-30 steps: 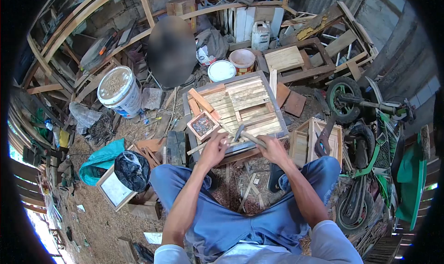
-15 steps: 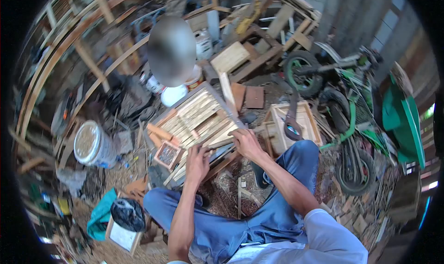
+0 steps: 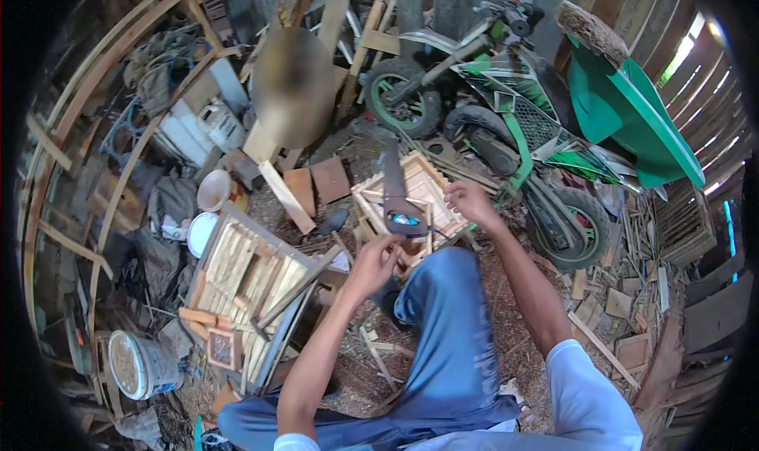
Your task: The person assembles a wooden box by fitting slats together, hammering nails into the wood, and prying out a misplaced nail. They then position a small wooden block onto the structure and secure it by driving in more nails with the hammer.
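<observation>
A light wooden box (image 3: 368, 200) stands on the ground in front of my right knee. Across it lies a handsaw (image 3: 393, 178), its dark handle toward me. My left hand (image 3: 374, 267) hovers by the box's near left corner, close to the saw handle, fingers loosely bent and holding nothing I can see. Over the box's right rim is my right hand (image 3: 473, 203), its fingers apart and empty; whether they touch the rim I cannot tell. Left of my hands rests a slatted wooden panel (image 3: 229, 253) with a small box of nails or screws (image 3: 224, 348) on it.
A green motorbike (image 3: 514, 135) and a green wheelbarrow (image 3: 624, 107) stand at the right. White buckets (image 3: 142, 364) sit on the left. Wood offcuts (image 3: 300, 192) and shavings litter the ground. Ahead is a blurred oval patch (image 3: 294, 87).
My view has swung right. Both hands have left the slatted panel and moved over to the wooden box with the handsaw on it.
</observation>
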`<state>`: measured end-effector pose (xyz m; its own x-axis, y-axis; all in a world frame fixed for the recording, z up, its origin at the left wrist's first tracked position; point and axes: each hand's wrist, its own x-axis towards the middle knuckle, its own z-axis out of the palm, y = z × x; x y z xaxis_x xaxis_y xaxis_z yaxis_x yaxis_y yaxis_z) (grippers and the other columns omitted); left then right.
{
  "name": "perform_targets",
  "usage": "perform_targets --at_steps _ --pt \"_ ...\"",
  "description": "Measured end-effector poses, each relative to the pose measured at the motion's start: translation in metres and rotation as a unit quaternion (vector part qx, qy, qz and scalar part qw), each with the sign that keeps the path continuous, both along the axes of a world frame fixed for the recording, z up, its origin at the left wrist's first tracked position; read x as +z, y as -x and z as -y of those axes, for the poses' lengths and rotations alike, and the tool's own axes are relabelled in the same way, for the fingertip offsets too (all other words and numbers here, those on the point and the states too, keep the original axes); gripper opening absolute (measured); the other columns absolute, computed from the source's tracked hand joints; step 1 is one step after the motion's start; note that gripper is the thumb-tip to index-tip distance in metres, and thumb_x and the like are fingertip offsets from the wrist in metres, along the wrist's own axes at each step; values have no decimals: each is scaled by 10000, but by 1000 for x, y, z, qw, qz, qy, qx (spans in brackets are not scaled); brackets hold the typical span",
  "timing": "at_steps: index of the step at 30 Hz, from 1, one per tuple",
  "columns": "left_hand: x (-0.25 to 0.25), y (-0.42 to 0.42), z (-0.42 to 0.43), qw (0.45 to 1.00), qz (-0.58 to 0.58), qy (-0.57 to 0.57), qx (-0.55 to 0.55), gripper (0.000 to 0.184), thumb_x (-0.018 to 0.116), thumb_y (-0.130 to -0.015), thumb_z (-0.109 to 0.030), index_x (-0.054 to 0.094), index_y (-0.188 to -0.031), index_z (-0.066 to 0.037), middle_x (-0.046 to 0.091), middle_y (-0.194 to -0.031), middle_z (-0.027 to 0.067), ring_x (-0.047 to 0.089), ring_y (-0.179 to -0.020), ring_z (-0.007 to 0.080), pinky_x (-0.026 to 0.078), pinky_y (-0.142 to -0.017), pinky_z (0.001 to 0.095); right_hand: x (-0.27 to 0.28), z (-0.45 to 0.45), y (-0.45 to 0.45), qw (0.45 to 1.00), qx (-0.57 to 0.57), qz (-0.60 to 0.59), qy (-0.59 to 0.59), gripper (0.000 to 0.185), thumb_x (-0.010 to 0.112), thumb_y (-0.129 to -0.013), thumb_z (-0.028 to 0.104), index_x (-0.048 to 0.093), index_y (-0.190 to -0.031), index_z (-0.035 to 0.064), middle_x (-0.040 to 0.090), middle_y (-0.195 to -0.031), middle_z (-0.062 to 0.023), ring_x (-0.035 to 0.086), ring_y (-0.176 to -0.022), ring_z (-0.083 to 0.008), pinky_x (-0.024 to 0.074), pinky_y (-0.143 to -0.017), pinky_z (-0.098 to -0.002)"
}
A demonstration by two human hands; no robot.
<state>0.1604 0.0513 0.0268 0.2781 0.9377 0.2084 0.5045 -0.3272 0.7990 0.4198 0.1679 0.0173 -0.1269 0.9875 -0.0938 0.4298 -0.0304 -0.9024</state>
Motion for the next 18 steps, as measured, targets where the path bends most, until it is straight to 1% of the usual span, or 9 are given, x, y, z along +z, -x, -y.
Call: perform_targets --at_steps 1,2,4,7,10,12,14,15,18 --pt "-10 -17 -28 999 20 -14 -20 244 611 -880 -47 632 -1119 -6 657 -1067 184 630 -1001 362 501 -848 410 -21 -4 -9 999 -8 52 4 120 636 -841 47 689 -921 -25 701 -870 -170 682 -791 -210 544 -736 -360" --pt "-23 -32 -55 998 40 -30 -38 236 608 -871 -59 641 -1100 -17 659 -1055 187 621 -998 389 497 -853 434 -48 -9 -17 995 -21 93 -28 138 646 -835 57 685 -946 -15 703 -846 -173 692 -780 -237 547 -720 -368" --pt "-49 -54 -99 997 -30 -36 -57 255 629 -844 -71 646 -1096 -33 659 -1059 181 616 -1001 393 499 -861 451 -99 -11 -28 980 -45 173 -89 187 666 -824 78 679 -996 6 706 -798 -178 711 -757 -290 551 -688 -383" --pt "-65 -74 -137 988 -123 -52 -80 272 616 -836 -63 649 -1105 -39 664 -1051 191 623 -988 389 507 -871 449 -123 -13 -23 966 -60 227 -111 212 676 -805 106 678 -983 -7 683 -808 -244 688 -796 -410 550 -733 -447" --pt "-82 -83 -160 975 -193 -45 -100 307 638 -811 -95 649 -1115 -52 663 -1056 178 626 -1010 358 509 -890 445 -113 -10 -9 945 -67 306 -95 241 703 -798 156 678 -965 -17 679 -791 -255 684 -795 -411 555 -722 -463" --pt "-87 -85 -166 965 -238 -1 -109 377 675 -777 -131 638 -1146 -63 660 -1109 138 615 -1063 331 499 -922 441 -116 -12 -3 930 -34 358 -78 259 694 -795 148 663 -946 -59 665 -870 -281 683 -772 -411 561 -688 -478" --pt "-107 -78 -170 966 -225 -49 -117 333 657 -791 -109 647 -1119 -58 666 -1057 163 627 -1015 354 516 -890 433 -128 -14 3 911 -1 403 -84 223 655 -803 104 658 -926 -81 652 -946 -279 680 -719 -410 568 -659 -474" --pt "-111 -73 -171 966 -219 -75 -119 311 649 -798 -99 651 -1106 -56 668 -1031 176 632 -991 365 525 -874 429 -130 -15 6 906 -20 405 -125 195 624 -807 89 664 -897 -78 647 -933 -277 686 -761 -399 572 -658 -453" --pt "-120 -69 -169 961 -231 -108 -107 341 656 -784 -98 641 -1122 -52 664 -1059 170 631 -1005 359 527 -878 429 -129 -20 7 922 -13 379 -81 188 612 -784 41 658 -908 -94 644 -953 -281 687 -818 -391 576 -672 -441"
